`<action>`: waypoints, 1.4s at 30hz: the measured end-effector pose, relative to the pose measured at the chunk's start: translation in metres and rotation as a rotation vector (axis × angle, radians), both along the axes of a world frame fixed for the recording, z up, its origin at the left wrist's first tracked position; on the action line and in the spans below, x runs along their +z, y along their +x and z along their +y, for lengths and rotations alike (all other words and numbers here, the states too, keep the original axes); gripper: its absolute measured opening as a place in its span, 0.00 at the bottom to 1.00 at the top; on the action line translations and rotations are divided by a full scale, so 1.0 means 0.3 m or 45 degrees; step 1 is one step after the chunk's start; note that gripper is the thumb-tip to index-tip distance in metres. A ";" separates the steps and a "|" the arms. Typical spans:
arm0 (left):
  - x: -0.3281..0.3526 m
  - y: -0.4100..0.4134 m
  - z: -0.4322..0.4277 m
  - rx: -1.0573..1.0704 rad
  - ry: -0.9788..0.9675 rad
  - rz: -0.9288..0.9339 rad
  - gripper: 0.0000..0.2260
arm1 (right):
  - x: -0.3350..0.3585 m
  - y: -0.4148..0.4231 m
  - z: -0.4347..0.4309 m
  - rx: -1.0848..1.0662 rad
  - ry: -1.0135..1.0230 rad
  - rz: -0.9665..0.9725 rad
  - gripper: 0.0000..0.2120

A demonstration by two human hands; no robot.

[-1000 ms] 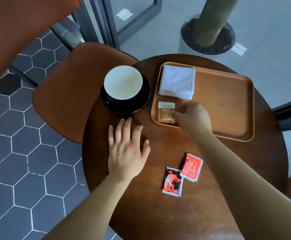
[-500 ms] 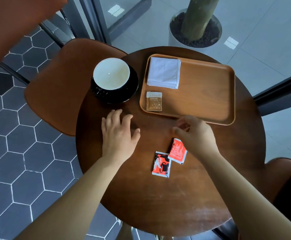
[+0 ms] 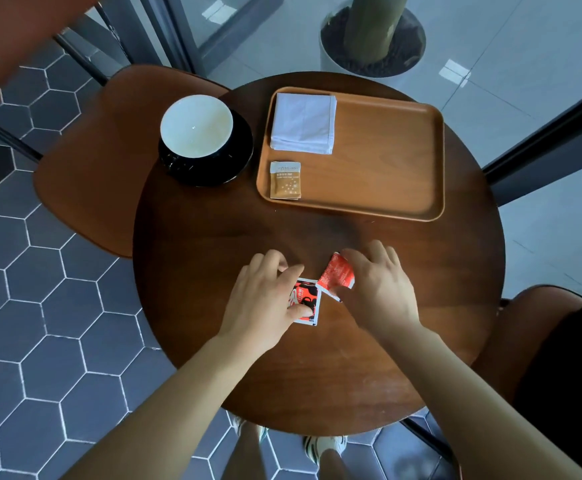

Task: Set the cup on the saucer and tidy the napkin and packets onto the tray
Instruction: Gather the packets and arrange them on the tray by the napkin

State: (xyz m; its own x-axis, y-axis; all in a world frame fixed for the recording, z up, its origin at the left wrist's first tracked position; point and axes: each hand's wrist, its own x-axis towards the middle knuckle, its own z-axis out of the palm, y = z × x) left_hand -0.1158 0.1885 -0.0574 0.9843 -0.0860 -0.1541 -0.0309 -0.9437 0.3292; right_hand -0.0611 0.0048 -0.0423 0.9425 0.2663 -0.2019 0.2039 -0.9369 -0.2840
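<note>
Lower centre: the left hand (image 3: 265,296) pinches the black packet (image 3: 306,299) on the table (image 3: 213,237); the right hand (image 3: 377,289) pinches the red packet (image 3: 336,274) (tilted). Above, the tray (image 3: 386,157) holds a brown packet (image 3: 285,180) and the napkin (image 3: 303,123); upper left, the cup (image 3: 196,126) sits on the saucer (image 3: 239,157).

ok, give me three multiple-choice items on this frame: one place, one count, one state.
1. The brown packet lies: A on the tray; B on the saucer; C on the chair.
2. Packets off the tray: A one; B two; C three.
3. The right hand is: A flat, idle; B pinching the red packet; C holding the cup.
Key: 1 A, it sits in the tray's near-left corner. 2 B, the red packet and red-and-black packet are on the table. 3 B, thumb and fingers close on it.
</note>
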 end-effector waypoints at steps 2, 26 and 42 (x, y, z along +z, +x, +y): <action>-0.005 -0.001 0.006 0.013 -0.001 -0.012 0.29 | -0.002 0.001 -0.021 -0.112 0.068 0.041 0.21; -0.028 -0.043 -0.005 0.158 -0.127 -0.112 0.24 | 0.005 -0.089 -0.128 0.043 0.136 0.014 0.25; 0.006 -0.126 -0.004 0.586 -0.578 -0.089 0.16 | 0.007 -0.015 0.038 -0.272 0.810 0.386 0.12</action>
State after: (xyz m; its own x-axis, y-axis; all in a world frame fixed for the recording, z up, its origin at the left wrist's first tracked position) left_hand -0.1535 0.1872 -0.0555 0.9425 0.3054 -0.1360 0.3077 -0.6330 0.7104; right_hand -0.0657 0.0161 -0.0403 0.9143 0.2357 -0.3293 -0.1382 -0.5826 -0.8009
